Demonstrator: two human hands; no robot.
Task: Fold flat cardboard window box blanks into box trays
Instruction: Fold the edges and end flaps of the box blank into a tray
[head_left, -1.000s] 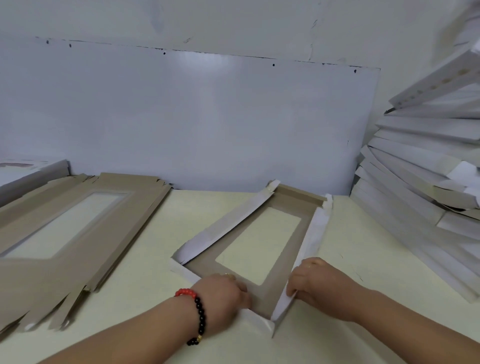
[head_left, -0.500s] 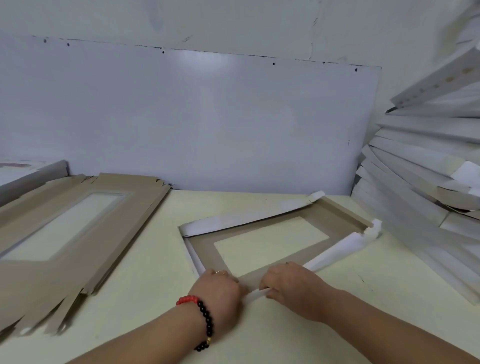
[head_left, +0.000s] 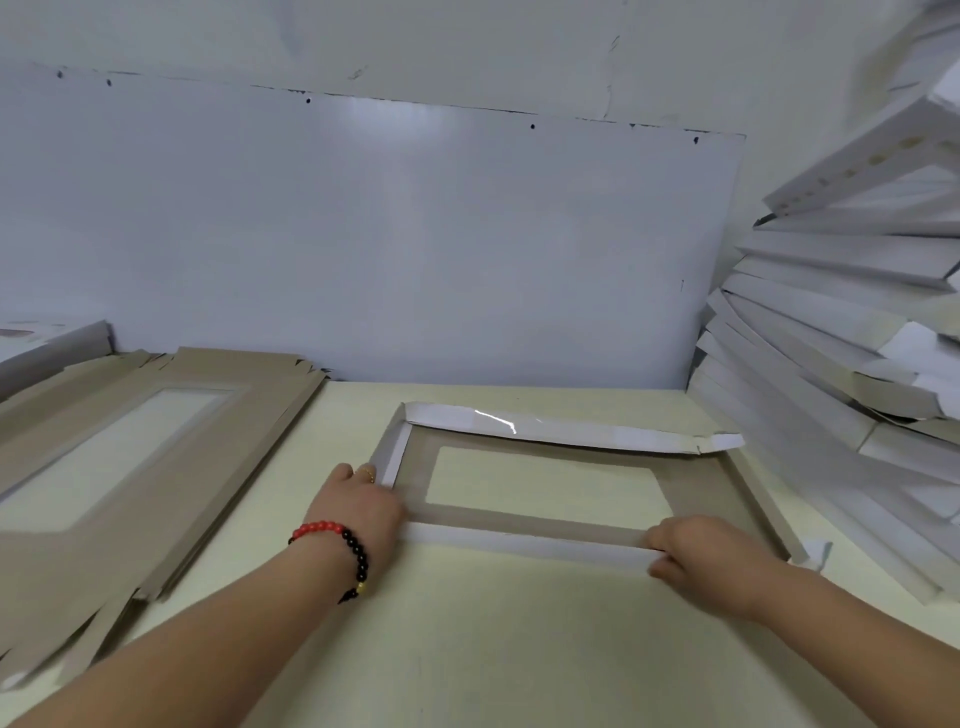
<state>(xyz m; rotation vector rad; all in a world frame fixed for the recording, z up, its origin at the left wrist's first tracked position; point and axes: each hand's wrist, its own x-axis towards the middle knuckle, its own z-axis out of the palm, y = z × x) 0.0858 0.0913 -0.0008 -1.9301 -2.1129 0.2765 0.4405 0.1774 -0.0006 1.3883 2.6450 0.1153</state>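
Both hands on the brown cardboard window box blank on the pale yellow desk: left hand at its near-left corner, right hand pinching the white near flap.

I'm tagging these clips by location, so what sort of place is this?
Probably a packaging or box-assembly workbench. A stack of flat brown window blanks lies at the left, a tall pile of white folded trays leans at the right, and both hands work one blank on the cream table.

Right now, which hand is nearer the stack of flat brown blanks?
Left. The left hand is at the box's near-left corner, beside the flat brown blanks; the right hand is toward the box's right end.
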